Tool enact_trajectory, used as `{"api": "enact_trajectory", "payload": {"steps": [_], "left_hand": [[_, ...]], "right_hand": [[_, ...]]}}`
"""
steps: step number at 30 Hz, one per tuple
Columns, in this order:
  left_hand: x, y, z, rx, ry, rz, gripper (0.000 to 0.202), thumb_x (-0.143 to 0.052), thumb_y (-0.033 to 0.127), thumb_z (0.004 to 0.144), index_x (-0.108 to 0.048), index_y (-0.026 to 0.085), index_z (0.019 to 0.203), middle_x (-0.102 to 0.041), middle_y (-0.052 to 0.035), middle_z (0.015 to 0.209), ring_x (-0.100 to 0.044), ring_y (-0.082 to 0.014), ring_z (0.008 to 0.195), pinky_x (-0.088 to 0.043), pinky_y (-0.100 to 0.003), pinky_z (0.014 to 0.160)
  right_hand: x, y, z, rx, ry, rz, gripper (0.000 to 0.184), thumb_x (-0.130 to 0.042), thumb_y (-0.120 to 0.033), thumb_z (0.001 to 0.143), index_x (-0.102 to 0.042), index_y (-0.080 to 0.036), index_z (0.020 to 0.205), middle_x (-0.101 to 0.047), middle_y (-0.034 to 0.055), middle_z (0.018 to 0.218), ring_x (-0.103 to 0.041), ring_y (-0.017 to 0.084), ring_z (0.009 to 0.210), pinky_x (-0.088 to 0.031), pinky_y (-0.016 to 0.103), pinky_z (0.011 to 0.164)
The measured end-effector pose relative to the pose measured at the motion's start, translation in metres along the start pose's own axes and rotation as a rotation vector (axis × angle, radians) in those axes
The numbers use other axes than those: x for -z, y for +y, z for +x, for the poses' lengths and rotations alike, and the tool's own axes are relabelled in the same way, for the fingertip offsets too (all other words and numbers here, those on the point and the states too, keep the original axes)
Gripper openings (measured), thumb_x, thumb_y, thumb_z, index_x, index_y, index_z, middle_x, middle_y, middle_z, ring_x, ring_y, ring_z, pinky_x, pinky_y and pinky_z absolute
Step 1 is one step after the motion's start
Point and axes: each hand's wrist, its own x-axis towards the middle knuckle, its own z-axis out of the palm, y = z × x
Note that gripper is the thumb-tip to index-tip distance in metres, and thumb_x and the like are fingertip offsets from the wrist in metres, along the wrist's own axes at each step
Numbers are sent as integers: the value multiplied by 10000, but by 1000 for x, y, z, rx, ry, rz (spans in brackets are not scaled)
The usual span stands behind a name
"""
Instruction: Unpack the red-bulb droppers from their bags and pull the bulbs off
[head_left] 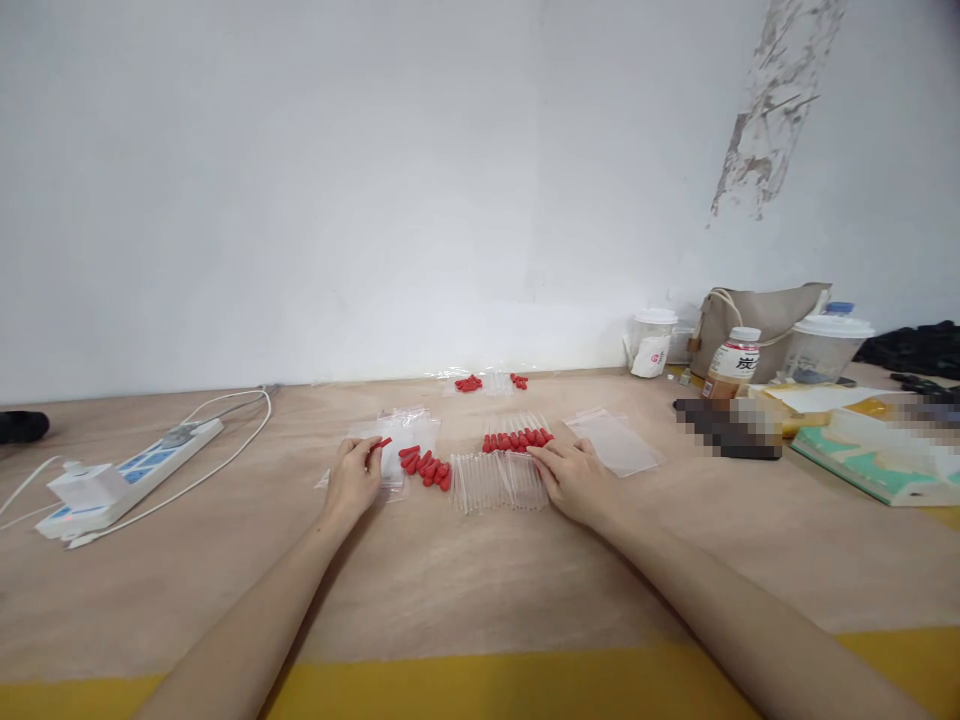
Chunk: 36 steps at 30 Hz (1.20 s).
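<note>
My left hand [355, 478] is closed around a red rubber dropper bulb [382, 443], which sticks out past the fingertips. Beside it lies a loose pile of red bulbs [427, 466]. My right hand [576, 478] has its fingers stretched out and a little apart, at the right end of a row of clear thin glass tubes [487, 484]. Its fingertips reach the tubes, and whether they touch one is too small to tell. Just behind that row, droppers [517, 440] with red bulbs fitted lie side by side, their tubes pointing away from me.
Clear plastic bags lie on the left [409, 430] and right [619, 445]. Bagged droppers [491, 383] rest by the wall. A power strip [139, 470] with cables is at left. Cups, a bottle [731, 363], a grey bag [765, 315] and a green-white box [877, 460] stand at right.
</note>
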Motion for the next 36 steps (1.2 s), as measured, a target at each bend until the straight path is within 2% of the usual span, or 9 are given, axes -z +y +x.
{"api": "enact_trajectory", "payload": {"steps": [5,8,12,17,21,26,30,33,36], "left_hand": [[-10,-1,1,62,-63,2,296,-425,300,769,-604,144,945,-549,-68,883,-580,-153,690,-471,-292,720],[-13,0,0,62,-120,4,299,-461,332,752,-610,147,933,-566,-65,869,-588,-156,681,-473,-296,715],[-12,-1,-2,72,-148,-10,325,-457,349,761,-597,142,969,-566,-70,922,-593,-146,688,-480,-282,700],[-6,5,-3,-20,-70,32,323,-464,353,765,-605,152,976,-560,-74,898,-562,-202,828,-465,-313,739],[0,16,-7,-136,-8,47,282,-471,331,774,-616,161,945,-560,-69,879,-532,-217,877,-426,-347,815],[4,37,-13,-228,-3,-6,256,-469,322,787,-611,182,947,-558,-57,905,-526,-196,865,-425,-320,794],[-3,64,-6,-261,-211,-1,270,-457,353,791,-620,191,932,-577,-53,898,-522,-192,906,-407,-307,816],[-18,90,13,-109,-470,96,278,-476,408,763,-632,222,897,-610,-39,933,-523,-196,968,-389,-286,832],[-41,111,34,8,-553,139,292,-476,443,738,-650,224,821,-653,-39,886,-573,-212,894,-402,-302,781]], "right_hand": [[-4,-1,-2,91,96,-29,216,-422,-192,848,-637,-194,834,-650,32,730,-536,132,716,-227,304,708],[-6,-3,-4,117,87,-24,202,-448,-229,841,-638,-197,780,-649,25,685,-530,137,714,-225,312,722],[-3,-6,-5,117,-28,44,175,-527,-360,798,-635,-232,850,-658,15,739,-521,169,796,-228,324,728],[7,-8,-3,86,-142,127,335,-560,-526,719,-623,-260,914,-651,3,774,-505,183,824,-240,334,738],[9,-7,-2,80,-183,178,398,-540,-568,708,-616,-263,952,-647,14,806,-499,191,832,-256,339,743],[9,-5,-2,80,-210,176,491,-532,-612,679,-590,-275,1031,-641,25,877,-498,202,861,-265,352,760],[14,-1,-1,93,-234,166,649,-545,-687,588,-572,-262,1078,-636,49,909,-496,232,892,-264,371,779],[18,2,0,90,-263,178,672,-551,-697,568,-570,-260,1077,-635,52,906,-502,230,877,-266,362,761],[20,7,0,91,-285,200,646,-555,-684,579,-568,-268,1072,-636,41,902,-508,219,873,-258,354,755]]}}
